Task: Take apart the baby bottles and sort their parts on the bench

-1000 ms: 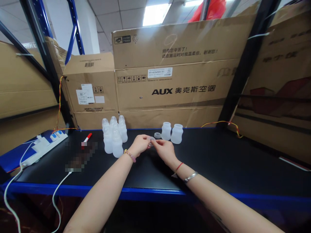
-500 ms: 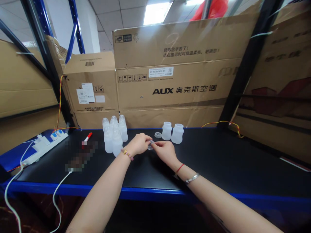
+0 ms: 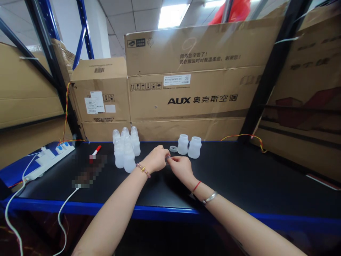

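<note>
My left hand [image 3: 157, 158] and my right hand [image 3: 182, 168] meet above the middle of the black tabletop, fingers pinched together. Between their fingertips is a small translucent bottle collar ring [image 3: 167, 159], mostly hidden by the fingers. Just behind, a second collar ring [image 3: 173, 149] lies flat on the table. Beside it stand two frosted baby bottles without tops, one nearer [image 3: 194, 147] and one farther left [image 3: 183, 144]. Left of my hands, several baby bottles [image 3: 129, 158] with clear caps stand upright in a close group.
A red and white marker [image 3: 96, 152] lies left of the bottles, near a blurred-out dark object [image 3: 89, 174] with a white cable. A white power strip [image 3: 50, 161] sits at the left edge. Cardboard panels [image 3: 202, 85] wall the back; blue edging [image 3: 149, 212] runs along the front.
My left hand has shifted slightly right and turned, closing in on the right hand. The collar ring has tilted and now shows less between the fingers. The standing bottles have not moved.
</note>
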Action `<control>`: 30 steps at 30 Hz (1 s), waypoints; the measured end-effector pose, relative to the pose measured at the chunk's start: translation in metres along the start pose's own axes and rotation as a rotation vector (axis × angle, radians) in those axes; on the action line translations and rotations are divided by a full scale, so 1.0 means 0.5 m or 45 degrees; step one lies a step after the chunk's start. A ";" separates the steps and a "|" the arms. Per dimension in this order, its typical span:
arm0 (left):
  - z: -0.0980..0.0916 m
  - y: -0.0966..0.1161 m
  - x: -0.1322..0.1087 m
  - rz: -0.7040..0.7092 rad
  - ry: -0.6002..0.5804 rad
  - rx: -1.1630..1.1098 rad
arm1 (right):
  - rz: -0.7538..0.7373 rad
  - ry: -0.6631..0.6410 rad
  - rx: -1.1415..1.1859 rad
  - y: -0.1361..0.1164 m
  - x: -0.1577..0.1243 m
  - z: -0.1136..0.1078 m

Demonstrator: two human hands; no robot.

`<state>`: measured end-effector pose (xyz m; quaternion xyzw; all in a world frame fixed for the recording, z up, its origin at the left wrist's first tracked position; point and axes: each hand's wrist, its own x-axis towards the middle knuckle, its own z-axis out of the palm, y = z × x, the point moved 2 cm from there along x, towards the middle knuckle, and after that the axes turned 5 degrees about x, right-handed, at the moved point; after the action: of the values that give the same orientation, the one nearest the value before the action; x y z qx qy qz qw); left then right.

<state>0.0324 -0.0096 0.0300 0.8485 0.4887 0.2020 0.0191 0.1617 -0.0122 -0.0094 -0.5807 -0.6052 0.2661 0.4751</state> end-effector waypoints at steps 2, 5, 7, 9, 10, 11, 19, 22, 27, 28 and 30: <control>-0.006 -0.002 -0.001 -0.017 0.004 -0.033 | -0.010 0.005 0.012 0.000 0.000 0.000; -0.013 -0.008 -0.004 -0.065 -0.011 -0.125 | -0.011 -0.010 0.059 0.007 0.007 0.000; -0.011 -0.012 -0.005 -0.108 -0.029 -0.225 | 0.014 -0.005 0.088 0.016 0.016 -0.001; -0.001 -0.015 -0.004 -0.162 -0.091 -0.377 | 0.036 0.041 0.093 0.025 0.025 -0.005; 0.007 -0.016 -0.003 -0.198 -0.117 -0.459 | 0.044 0.074 0.091 0.029 0.028 -0.008; 0.014 -0.017 -0.002 -0.232 -0.127 -0.531 | 0.051 0.106 0.092 0.032 0.031 -0.010; 0.047 -0.018 0.011 -0.479 -0.039 -0.947 | 0.031 0.143 0.216 0.037 0.029 -0.002; 0.034 -0.018 0.011 -0.436 0.003 -0.809 | -0.018 0.093 0.208 0.036 0.028 0.001; 0.005 -0.016 0.003 -0.310 0.052 -0.432 | -0.068 0.052 0.188 0.042 0.030 0.003; 0.002 -0.016 0.001 -0.297 0.051 -0.359 | -0.084 0.057 0.185 0.043 0.031 0.003; 0.000 -0.017 -0.001 -0.276 0.020 -0.260 | -0.108 0.042 0.174 0.044 0.032 0.003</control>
<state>0.0253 -0.0055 0.0278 0.7829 0.5544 0.2540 0.1232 0.1724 0.0072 -0.0248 -0.5249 -0.6018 0.2770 0.5344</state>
